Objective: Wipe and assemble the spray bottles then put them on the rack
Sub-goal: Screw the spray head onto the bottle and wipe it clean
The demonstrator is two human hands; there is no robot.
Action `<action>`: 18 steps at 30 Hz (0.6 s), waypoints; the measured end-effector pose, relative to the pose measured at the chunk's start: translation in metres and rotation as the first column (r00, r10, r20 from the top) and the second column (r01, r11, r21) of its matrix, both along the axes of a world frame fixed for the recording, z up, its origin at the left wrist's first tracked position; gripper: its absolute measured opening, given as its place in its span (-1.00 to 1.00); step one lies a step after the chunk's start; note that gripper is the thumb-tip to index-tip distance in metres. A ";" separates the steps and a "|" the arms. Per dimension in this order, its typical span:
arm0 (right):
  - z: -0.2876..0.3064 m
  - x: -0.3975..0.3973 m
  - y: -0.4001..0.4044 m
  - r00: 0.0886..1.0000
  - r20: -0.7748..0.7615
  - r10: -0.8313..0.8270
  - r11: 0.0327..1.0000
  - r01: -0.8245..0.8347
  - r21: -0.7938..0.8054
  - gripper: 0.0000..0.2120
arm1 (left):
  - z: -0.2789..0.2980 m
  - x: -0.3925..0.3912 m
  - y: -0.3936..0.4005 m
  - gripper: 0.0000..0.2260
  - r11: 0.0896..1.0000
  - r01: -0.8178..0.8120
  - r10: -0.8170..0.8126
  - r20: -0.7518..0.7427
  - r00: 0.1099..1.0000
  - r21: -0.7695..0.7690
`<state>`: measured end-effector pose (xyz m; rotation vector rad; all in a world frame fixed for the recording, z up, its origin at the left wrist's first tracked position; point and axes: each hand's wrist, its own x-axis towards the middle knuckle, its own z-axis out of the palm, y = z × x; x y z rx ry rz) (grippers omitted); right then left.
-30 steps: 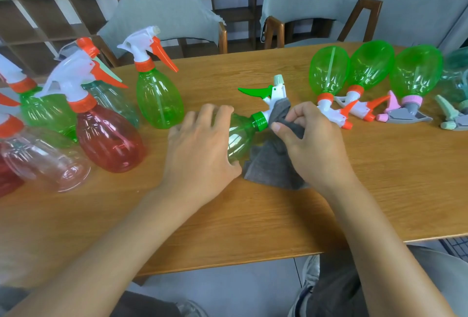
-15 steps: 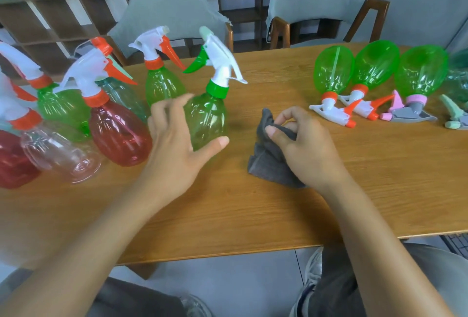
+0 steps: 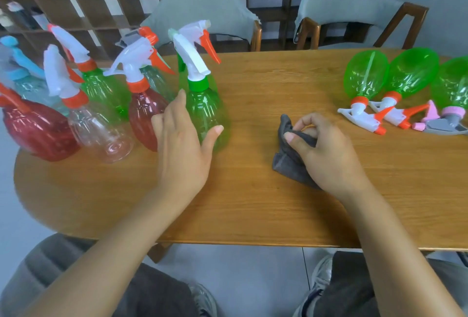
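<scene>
Bottle in hand: the green-collared bottle (image 3: pixel 206 116) stands upright on the table (image 3: pixel 253 205), left of the frame's centre, at the right edge of the finished group. It has a white head and a green trigger.

Left hand: our left hand (image 3: pixel 182 149) lies against the near side of this bottle. The fingers are straight and a little apart, the thumb out to the right, touching the green wall. They are not curled round it.

Right hand: our right hand (image 3: pixel 326 154) is right of centre, and its fingers and thumb pinch the grey cloth (image 3: pixel 291 162), which rests bunched on the wood.

Finished group: the red bottle (image 3: pixel 145 116), the clear bottle (image 3: pixel 101 134) and others crowd the left of the frame, touching or just beside each other.

Waiting bottles: the lying green bottles (image 3: pixel 366 76) are at the right edge, with heads on and pointing to us.

Rack: the wooden shelf (image 3: pixel 76 13) is in the upper left, behind the table.

Step, as we judge: this bottle seems wiped and assembled and is set down. The rack step is not yet done.

Risk: the bottles look light and empty and stand very close. If our left hand leaves sideways or brushes the tall head, the bottle may tip and knock its neighbours like dominoes, maybe over the left table edge.

Second risk: the cloth hangs loose from the pinch. When we reach right, it may drag a lying bottle, which is round and may roll.
</scene>
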<state>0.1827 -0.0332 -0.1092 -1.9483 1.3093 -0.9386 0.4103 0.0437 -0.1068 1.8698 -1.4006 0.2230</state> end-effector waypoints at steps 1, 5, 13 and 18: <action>0.000 0.000 0.000 1.000 -0.002 0.000 1.000 0.000 -0.005 -0.88 | 0.001 0.001 -0.001 -0.26 1.000 -0.012 0.012 0.020 1.000 -0.013; 0.001 0.001 0.000 1.000 0.001 0.002 1.000 -0.002 -0.015 -0.88 | 0.005 -0.003 0.001 -0.32 0.993 -0.051 0.064 0.119 0.991 -0.103; 0.001 -0.003 -0.002 0.991 0.080 -0.104 0.994 0.106 -0.009 -0.89 | 0.003 -0.036 0.008 -0.59 0.975 0.114 -0.052 0.303 0.951 -0.191; 0.002 -0.022 -0.002 0.974 0.117 -0.192 0.981 0.195 -0.018 -0.89 | 0.004 -0.060 -0.009 -0.63 0.971 0.224 -0.188 0.301 0.935 -0.088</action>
